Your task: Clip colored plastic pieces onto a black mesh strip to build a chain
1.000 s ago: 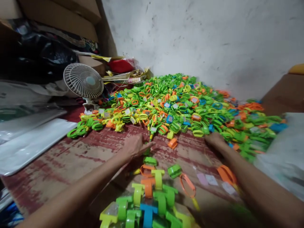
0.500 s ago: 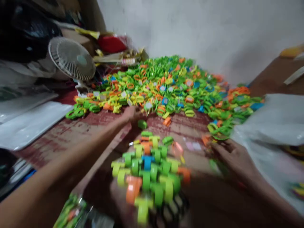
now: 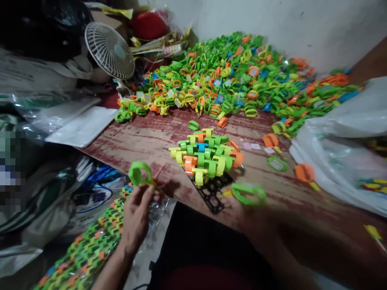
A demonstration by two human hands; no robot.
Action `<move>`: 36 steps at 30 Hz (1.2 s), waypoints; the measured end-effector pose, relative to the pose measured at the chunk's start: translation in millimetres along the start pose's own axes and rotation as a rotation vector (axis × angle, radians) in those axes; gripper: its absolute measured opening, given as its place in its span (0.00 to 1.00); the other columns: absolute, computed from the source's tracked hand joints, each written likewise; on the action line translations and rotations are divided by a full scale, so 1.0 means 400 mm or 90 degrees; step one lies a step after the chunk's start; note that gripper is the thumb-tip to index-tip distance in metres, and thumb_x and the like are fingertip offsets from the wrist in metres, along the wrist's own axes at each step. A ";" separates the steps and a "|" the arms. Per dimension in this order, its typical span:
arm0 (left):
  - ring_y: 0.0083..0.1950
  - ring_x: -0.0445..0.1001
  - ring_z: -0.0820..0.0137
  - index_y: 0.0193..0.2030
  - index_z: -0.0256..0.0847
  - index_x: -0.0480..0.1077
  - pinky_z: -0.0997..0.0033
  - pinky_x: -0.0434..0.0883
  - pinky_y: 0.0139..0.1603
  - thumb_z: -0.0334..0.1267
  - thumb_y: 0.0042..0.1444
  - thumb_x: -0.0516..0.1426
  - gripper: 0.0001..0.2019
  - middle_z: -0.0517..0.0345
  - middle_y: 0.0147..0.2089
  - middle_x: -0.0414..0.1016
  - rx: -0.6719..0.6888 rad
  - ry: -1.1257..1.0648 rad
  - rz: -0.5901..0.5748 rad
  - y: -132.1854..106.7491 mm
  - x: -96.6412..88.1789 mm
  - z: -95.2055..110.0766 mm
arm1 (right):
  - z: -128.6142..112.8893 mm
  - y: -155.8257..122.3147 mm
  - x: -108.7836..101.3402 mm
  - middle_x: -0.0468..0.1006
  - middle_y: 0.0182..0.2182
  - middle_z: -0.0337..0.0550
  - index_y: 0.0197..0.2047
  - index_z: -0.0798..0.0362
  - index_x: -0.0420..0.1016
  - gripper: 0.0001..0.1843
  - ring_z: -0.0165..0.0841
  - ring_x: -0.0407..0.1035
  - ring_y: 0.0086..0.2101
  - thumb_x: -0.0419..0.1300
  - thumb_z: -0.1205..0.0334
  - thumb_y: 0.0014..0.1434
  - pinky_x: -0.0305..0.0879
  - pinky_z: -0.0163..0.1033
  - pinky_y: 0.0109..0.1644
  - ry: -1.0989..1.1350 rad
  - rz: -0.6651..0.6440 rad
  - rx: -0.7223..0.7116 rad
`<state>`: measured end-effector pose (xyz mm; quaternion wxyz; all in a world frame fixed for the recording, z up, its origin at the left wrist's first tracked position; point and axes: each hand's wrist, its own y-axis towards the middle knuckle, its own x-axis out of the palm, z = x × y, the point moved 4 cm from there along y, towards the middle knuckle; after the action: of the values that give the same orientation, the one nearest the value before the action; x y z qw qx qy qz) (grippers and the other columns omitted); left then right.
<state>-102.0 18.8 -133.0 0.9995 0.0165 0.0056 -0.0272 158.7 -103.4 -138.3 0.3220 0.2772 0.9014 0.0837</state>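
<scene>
My left hand is pulled back near my body and pinches a green plastic ring-shaped toy at its fingertips. My right hand is blurred by motion and holds another green ring toy just below the black grid rack. That rack carries rows of green, yellow, orange and blue toys clipped upright on it. A big heap of loose toys in the same colours covers the far part of the worn red board.
A small white fan stands at the back left beside clutter and a red bag. White plastic sheets lie left. A clear plastic bag fills the right. A packed strip of toys in plastic lies at lower left.
Both hands have drawn back from the heap toward my body, each now with a green ring toy. The view has tilted down and shifted, so the rack sits farther away.
</scene>
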 end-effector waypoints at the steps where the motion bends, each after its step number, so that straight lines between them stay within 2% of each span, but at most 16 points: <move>1: 0.28 0.74 0.71 0.36 0.37 0.74 0.76 0.72 0.31 0.55 0.52 0.66 0.21 0.59 0.28 0.76 -0.030 -0.021 -0.008 -0.044 0.004 -0.028 | -0.010 0.002 0.025 0.85 0.36 0.43 0.39 0.47 0.84 0.13 0.40 0.80 0.38 0.60 0.52 0.62 0.77 0.42 0.46 0.000 -0.004 -0.021; 3: 0.28 0.74 0.70 0.38 0.36 0.74 0.74 0.73 0.31 0.56 0.52 0.66 0.22 0.58 0.29 0.77 -0.076 -0.051 -0.053 -0.107 0.024 -0.068 | -0.021 0.005 0.061 0.85 0.36 0.46 0.38 0.49 0.84 0.13 0.41 0.80 0.38 0.60 0.53 0.62 0.77 0.43 0.46 -0.017 0.011 -0.055; 5: 0.29 0.75 0.69 0.41 0.36 0.75 0.73 0.74 0.31 0.56 0.53 0.64 0.22 0.56 0.33 0.78 -0.086 -0.056 -0.110 -0.140 0.048 -0.088 | -0.025 0.004 0.077 0.85 0.34 0.48 0.37 0.51 0.84 0.14 0.42 0.80 0.36 0.61 0.53 0.63 0.77 0.42 0.45 -0.045 0.038 -0.085; 7: 0.32 0.75 0.69 0.43 0.37 0.76 0.74 0.73 0.34 0.54 0.58 0.62 0.20 0.55 0.34 0.78 -0.063 -0.024 -0.174 -0.151 0.067 -0.094 | -0.034 -0.001 0.079 0.84 0.32 0.49 0.36 0.53 0.84 0.17 0.41 0.80 0.33 0.59 0.52 0.65 0.77 0.41 0.40 -0.102 0.060 -0.136; 9: 0.34 0.75 0.68 0.47 0.38 0.76 0.74 0.73 0.37 0.51 0.62 0.58 0.18 0.56 0.33 0.77 -0.022 0.034 -0.239 -0.150 0.082 -0.092 | -0.052 -0.008 0.077 0.84 0.30 0.49 0.34 0.53 0.84 0.21 0.40 0.79 0.30 0.53 0.54 0.68 0.76 0.40 0.35 -0.197 0.062 -0.235; 11: 0.35 0.74 0.68 0.54 0.39 0.74 0.73 0.73 0.39 0.49 0.65 0.55 0.19 0.56 0.34 0.77 0.019 0.099 -0.297 -0.145 0.096 -0.087 | -0.072 -0.016 0.076 0.83 0.29 0.49 0.34 0.51 0.85 0.23 0.39 0.78 0.28 0.49 0.57 0.70 0.74 0.39 0.32 -0.292 0.052 -0.336; 13: 0.36 0.75 0.67 0.61 0.41 0.70 0.71 0.74 0.42 0.48 0.66 0.53 0.21 0.55 0.37 0.79 0.057 0.148 -0.334 -0.141 0.109 -0.082 | -0.085 -0.017 0.078 0.82 0.27 0.48 0.33 0.50 0.84 0.24 0.37 0.77 0.27 0.48 0.60 0.70 0.72 0.36 0.30 -0.334 0.038 -0.387; 15: 0.42 0.77 0.65 0.65 0.41 0.66 0.68 0.75 0.48 0.46 0.67 0.51 0.23 0.51 0.45 0.80 0.084 0.171 -0.353 -0.139 0.120 -0.080 | -0.090 -0.012 0.079 0.81 0.26 0.47 0.32 0.51 0.83 0.23 0.34 0.76 0.27 0.48 0.61 0.70 0.72 0.34 0.32 -0.313 0.041 -0.376; 17: 0.53 0.77 0.62 0.68 0.42 0.63 0.65 0.72 0.58 0.44 0.68 0.51 0.24 0.48 0.56 0.78 0.093 0.172 -0.366 -0.140 0.130 -0.086 | -0.088 -0.006 0.081 0.81 0.26 0.46 0.31 0.52 0.81 0.22 0.34 0.77 0.28 0.49 0.62 0.70 0.73 0.34 0.34 -0.258 0.048 -0.346; 19: 0.63 0.71 0.61 0.70 0.43 0.60 0.62 0.67 0.65 0.43 0.68 0.51 0.24 0.49 0.63 0.72 0.096 0.164 -0.391 -0.143 0.139 -0.096 | -0.082 -0.001 0.085 0.82 0.28 0.46 0.34 0.53 0.80 0.17 0.35 0.77 0.29 0.51 0.63 0.68 0.74 0.34 0.35 -0.204 0.040 -0.311; 21: 0.68 0.66 0.62 0.72 0.44 0.57 0.62 0.62 0.69 0.41 0.69 0.50 0.25 0.50 0.67 0.68 0.101 0.155 -0.414 -0.146 0.145 -0.104 | -0.078 0.003 0.090 0.82 0.29 0.46 0.38 0.53 0.78 0.11 0.35 0.77 0.28 0.53 0.64 0.65 0.74 0.35 0.33 -0.176 0.019 -0.278; 24: 0.70 0.63 0.64 0.73 0.43 0.53 0.64 0.60 0.71 0.38 0.70 0.49 0.26 0.51 0.70 0.64 0.126 0.156 -0.438 -0.146 0.147 -0.108 | -0.081 0.010 0.094 0.81 0.27 0.44 0.38 0.52 0.76 0.09 0.35 0.76 0.27 0.53 0.66 0.63 0.73 0.35 0.32 -0.175 -0.002 -0.242; 29: 0.70 0.63 0.65 0.74 0.41 0.50 0.65 0.61 0.70 0.33 0.69 0.47 0.27 0.49 0.72 0.60 0.198 0.174 -0.472 -0.144 0.146 -0.103 | -0.104 0.018 0.097 0.80 0.28 0.43 0.35 0.51 0.71 0.08 0.34 0.76 0.30 0.52 0.69 0.63 0.72 0.34 0.36 -0.150 -0.013 -0.274; 33: 0.68 0.66 0.62 0.73 0.40 0.52 0.63 0.64 0.69 0.31 0.67 0.48 0.28 0.47 0.71 0.62 0.224 0.177 -0.470 -0.136 0.148 -0.099 | -0.104 0.023 0.097 0.79 0.29 0.43 0.36 0.51 0.71 0.09 0.34 0.75 0.30 0.51 0.68 0.64 0.71 0.35 0.35 -0.155 -0.038 -0.283; 36: 0.67 0.67 0.61 0.72 0.39 0.55 0.61 0.65 0.68 0.31 0.66 0.48 0.27 0.46 0.68 0.67 0.207 0.188 -0.461 -0.132 0.152 -0.095 | -0.095 0.024 0.102 0.79 0.27 0.43 0.35 0.52 0.72 0.09 0.34 0.74 0.28 0.52 0.68 0.64 0.70 0.35 0.33 -0.172 -0.041 -0.290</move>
<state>-44.7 -36.0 -173.3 0.8983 0.1746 0.1495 -0.3745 113.1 -71.6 -127.2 0.4958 0.1775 0.8165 0.2366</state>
